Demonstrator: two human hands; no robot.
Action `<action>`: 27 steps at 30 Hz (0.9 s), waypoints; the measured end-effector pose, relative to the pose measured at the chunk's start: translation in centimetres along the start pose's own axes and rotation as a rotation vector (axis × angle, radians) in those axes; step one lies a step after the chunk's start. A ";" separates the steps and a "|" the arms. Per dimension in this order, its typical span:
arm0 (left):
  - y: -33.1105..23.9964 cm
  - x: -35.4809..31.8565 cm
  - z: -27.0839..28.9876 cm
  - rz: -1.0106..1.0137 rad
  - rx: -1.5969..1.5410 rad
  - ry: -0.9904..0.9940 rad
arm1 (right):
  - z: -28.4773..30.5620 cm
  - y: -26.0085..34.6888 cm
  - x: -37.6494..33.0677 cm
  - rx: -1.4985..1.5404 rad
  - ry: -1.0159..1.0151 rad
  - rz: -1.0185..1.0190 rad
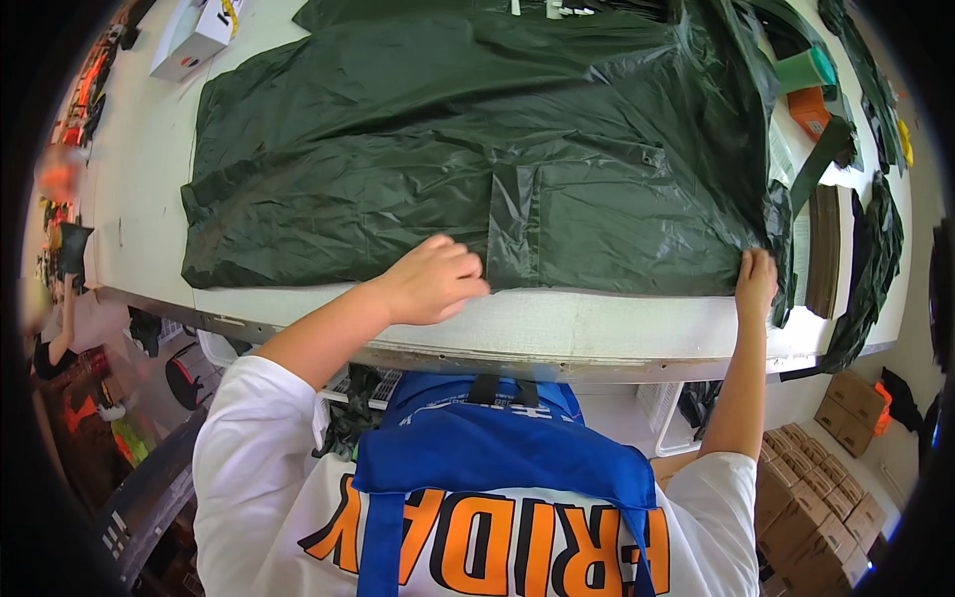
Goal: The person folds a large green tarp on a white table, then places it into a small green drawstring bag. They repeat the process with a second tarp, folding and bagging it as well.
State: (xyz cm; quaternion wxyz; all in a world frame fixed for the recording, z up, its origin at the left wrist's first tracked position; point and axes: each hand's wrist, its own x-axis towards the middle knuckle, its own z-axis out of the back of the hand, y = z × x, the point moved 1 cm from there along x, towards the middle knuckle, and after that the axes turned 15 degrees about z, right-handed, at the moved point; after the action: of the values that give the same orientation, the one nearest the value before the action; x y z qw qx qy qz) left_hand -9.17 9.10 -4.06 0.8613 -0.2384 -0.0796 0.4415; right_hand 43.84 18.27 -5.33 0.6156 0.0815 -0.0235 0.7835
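Observation:
A dark green, shiny, waterproof-looking garment point(418, 189) lies spread over the white table, creased across its middle. A narrow darker strip point(513, 224) runs down it toward the near edge. My left hand point(438, 282) is at that near edge, just left of the strip, its fingers curled closed. Whatever lies inside those fingers is hidden. At the near right corner, my right hand point(756, 284) pinches the garment's edge between fingers and thumb. Bunched green fabric hangs beside it on the right.
On the right stand a green roll point(804, 70), an orange box point(809, 111) and a brown stack point(823, 249). A white box point(191, 40) sits at the far left. Cardboard boxes point(816, 507) are piled on the floor at right. Another person's arm point(65, 323) shows at the left rim.

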 end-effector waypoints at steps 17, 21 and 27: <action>4.2 -9.7 2.1 0.867 0.261 -0.245 | -2.2 20.3 3.0 0.010 0.155 0.481; 10.9 -23.6 2.0 1.443 0.376 -0.139 | -3.1 18.8 2.0 0.007 0.162 0.505; 16.0 -31.5 3.4 1.457 0.372 -0.321 | -4.9 20.8 2.4 0.054 0.085 0.303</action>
State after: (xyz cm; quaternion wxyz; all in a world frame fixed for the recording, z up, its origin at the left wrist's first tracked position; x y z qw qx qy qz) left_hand -40.71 -6.90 -6.44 0.3567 -0.0147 0.0492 0.9328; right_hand 22.69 16.26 -8.49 0.4886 0.0602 0.0118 0.8704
